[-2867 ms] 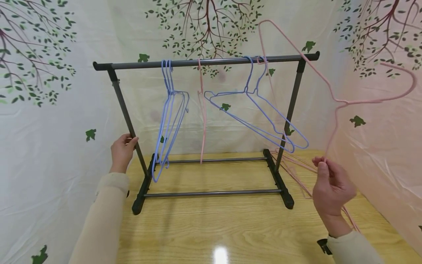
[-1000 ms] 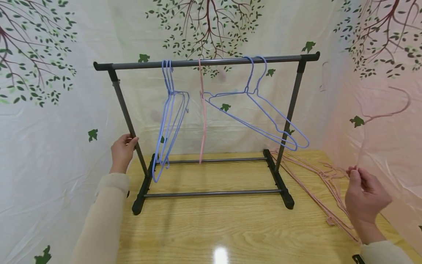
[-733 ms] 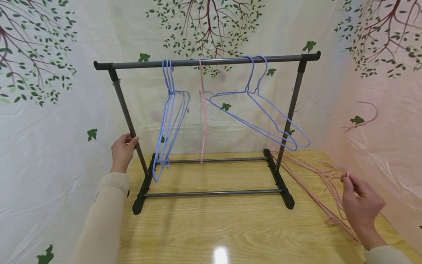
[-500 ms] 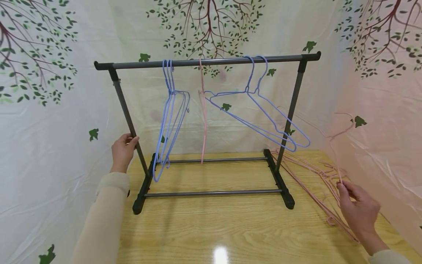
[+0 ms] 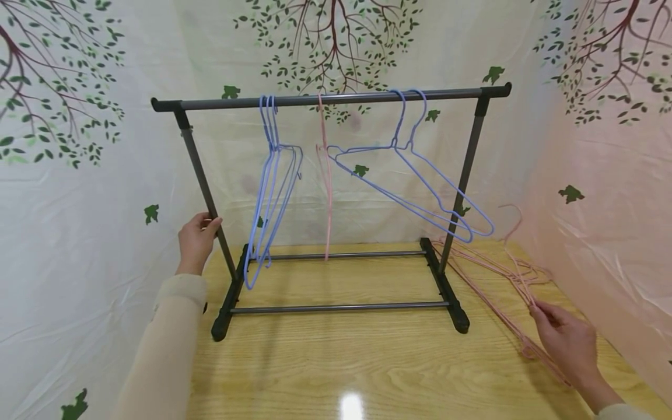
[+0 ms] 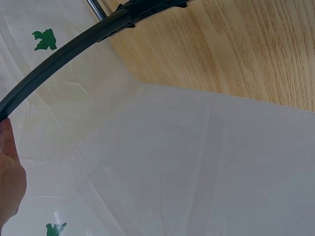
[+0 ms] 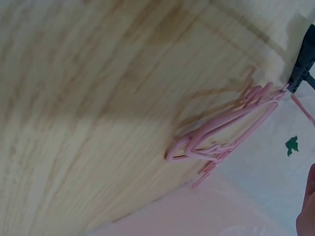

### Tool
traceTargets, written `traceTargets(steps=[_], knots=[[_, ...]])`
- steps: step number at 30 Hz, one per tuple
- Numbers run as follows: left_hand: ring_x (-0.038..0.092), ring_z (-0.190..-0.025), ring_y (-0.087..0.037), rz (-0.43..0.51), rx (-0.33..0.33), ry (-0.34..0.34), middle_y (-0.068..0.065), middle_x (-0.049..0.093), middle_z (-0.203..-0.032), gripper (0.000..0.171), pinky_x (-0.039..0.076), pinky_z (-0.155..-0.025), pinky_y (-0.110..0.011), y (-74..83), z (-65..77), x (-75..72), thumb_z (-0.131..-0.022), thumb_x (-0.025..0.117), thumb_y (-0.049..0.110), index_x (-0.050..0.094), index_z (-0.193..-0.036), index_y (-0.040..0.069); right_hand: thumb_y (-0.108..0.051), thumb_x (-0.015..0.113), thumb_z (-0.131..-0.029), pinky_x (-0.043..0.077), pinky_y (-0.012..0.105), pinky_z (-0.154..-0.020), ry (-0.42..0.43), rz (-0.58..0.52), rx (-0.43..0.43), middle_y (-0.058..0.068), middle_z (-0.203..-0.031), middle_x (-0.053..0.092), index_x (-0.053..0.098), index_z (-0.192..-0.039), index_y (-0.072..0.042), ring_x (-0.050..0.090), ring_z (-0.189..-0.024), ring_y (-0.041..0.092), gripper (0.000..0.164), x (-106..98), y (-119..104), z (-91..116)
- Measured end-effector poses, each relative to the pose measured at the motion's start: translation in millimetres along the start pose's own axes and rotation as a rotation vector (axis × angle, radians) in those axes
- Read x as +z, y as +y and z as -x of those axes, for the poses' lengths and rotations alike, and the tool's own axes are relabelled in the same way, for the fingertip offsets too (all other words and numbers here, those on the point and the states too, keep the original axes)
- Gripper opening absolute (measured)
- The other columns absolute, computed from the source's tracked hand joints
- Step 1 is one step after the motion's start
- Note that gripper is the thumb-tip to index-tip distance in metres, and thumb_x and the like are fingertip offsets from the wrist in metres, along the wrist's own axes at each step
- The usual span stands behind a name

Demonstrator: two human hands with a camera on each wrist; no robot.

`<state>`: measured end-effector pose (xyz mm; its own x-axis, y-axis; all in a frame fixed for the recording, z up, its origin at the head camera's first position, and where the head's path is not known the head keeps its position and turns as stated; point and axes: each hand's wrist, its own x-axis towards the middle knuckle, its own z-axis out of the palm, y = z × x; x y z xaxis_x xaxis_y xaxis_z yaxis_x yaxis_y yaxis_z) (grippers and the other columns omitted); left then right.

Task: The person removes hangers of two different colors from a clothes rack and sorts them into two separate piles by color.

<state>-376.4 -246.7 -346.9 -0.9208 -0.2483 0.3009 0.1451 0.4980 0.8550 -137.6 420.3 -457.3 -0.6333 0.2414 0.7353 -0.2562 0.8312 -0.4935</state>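
Note:
My left hand [image 5: 196, 242] grips the left upright of a black garment rack [image 5: 336, 100]; in the left wrist view, a fingertip meets the dark post [image 6: 54, 63]. At the right, my right hand [image 5: 569, 338] pinches a pink wire hanger [image 5: 520, 217] by its lower part, hook pointing up. That hanger overlaps a pile of pink hangers [image 5: 490, 312] lying on the table, seen closer in the right wrist view [image 7: 221, 128]. On the rail hang several blue hangers [image 5: 256, 216] at left, one pink hanger [image 5: 328, 210] mid-rail, and two blue hangers [image 5: 427, 186] at right.
The rack stands on two black feet [image 5: 453, 303] joined by thin crossbars [image 5: 336, 307]. Under it is a wood-grain table [image 5: 346, 361]. Leaf-printed sheeting [image 5: 94, 251] closes in the back and both sides, near the right-hand pile.
My right hand has taken the pink hanger away from the rail, out to the right, then lowered it over the pink pile. My left hand has stayed on the upright.

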Motion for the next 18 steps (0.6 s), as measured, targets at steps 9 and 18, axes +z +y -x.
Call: traceTargets(steps=[9, 18], knots=[[0.063, -0.112, -0.035, -0.004, -0.008, -0.008, -0.023, 0.06, -0.127, 0.044, 0.051, -0.098, -0.043, 1.4, -0.1, -0.4, -0.104, 0.053, 0.03, 0.056, -0.134, -0.001, -0.013, 0.068, -0.095, 0.042, 0.004, -0.056, -0.178, 0.047, 0.174, -0.027, -0.08, 0.066, 0.073, -0.104, 0.008, 0.05, -0.07, -0.025, 0.023, -4, 15, 9], [0.063, -0.111, -0.036, -0.019, 0.008, -0.01, -0.024, 0.06, -0.128, 0.047, 0.051, -0.096, -0.044, 0.3, 0.7, -0.7, -0.103, 0.053, 0.034, 0.057, -0.134, -0.001, -0.026, 0.061, -0.1, 0.039, 0.009, -0.058, -0.283, 0.137, 0.28, 0.002, -0.081, 0.075, 0.071, -0.11, 0.007, 0.044, -0.07, -0.024, 0.035, -13, 42, 7]])
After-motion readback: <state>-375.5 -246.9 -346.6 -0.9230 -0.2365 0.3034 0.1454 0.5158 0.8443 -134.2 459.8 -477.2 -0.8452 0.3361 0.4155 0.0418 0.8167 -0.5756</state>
